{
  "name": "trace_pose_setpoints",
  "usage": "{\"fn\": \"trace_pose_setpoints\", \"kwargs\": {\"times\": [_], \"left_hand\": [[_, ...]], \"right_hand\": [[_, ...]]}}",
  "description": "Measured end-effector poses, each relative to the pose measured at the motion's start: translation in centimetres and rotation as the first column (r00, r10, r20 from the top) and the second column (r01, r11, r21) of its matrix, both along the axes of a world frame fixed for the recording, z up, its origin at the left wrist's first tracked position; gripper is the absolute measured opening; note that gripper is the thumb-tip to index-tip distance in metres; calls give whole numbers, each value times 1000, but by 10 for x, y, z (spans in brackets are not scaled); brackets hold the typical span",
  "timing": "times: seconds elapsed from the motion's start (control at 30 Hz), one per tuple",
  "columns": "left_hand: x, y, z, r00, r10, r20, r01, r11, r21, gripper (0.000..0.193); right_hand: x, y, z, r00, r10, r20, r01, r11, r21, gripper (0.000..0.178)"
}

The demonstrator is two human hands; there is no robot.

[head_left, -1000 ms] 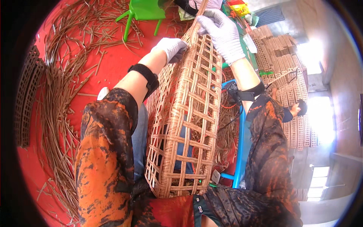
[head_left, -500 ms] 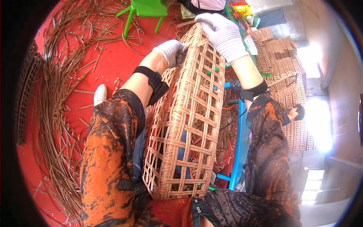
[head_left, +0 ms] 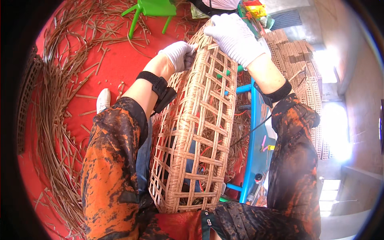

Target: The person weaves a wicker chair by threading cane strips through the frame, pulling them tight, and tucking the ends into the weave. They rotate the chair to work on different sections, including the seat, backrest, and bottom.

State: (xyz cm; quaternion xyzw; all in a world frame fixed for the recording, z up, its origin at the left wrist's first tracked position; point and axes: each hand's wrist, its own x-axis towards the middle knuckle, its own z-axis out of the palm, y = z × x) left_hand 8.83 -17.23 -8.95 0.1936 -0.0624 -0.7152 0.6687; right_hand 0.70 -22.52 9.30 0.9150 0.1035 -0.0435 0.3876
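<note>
A tall, open-weave basket (head_left: 182,150) of tan strips stands tilted between my legs, its near end against my lap. My left hand (head_left: 179,55), in a whitish knit glove, has its fingers curled onto the basket's left side near the far end. My right hand (head_left: 234,38), gloved alike, is closed over the far corner, with thumb and fingertips drawn together. Whatever those fingertips pinch is hidden by the glove. Both wrists wear black straps.
Loose tan strips (head_left: 60,132) lie in heaps on the red floor (head_left: 90,76) at left. A green stool (head_left: 154,9) stands beyond. To the right are a blue table (head_left: 258,150) with small tools and stacked woven panels (head_left: 294,52). Part of another person (head_left: 220,5) shows at the top.
My right hand has shifted slightly and turned at the far corner, and its forearm has swung outward to the right, uncovering more of the blue table. My left hand stays almost in place.
</note>
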Motion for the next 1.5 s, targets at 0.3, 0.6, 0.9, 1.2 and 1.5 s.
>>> {"fn": "trace_pose_setpoints", "kwargs": {"times": [0.3,0.6,0.9,1.2,1.5], "left_hand": [[4,0,-4,995,21,95,-24,999,31,11],[8,-10,-16,994,31,108,-30,1000,-8,13],[6,-8,-14,993,35,110,-33,999,-14,12],[9,0,-8,995,18,98,-15,1000,-23,14],[19,-17,-35,991,-132,-23,121,956,-267,18]], "right_hand": [[9,15,-10,999,-3,-38,5,999,46,20],[5,4,-6,991,135,-7,-133,985,114,14],[2,6,-9,987,158,-12,-153,973,173,20],[0,-1,-6,976,219,7,-219,974,64,13],[-1,-5,-11,964,257,60,-263,957,126,17]]}}
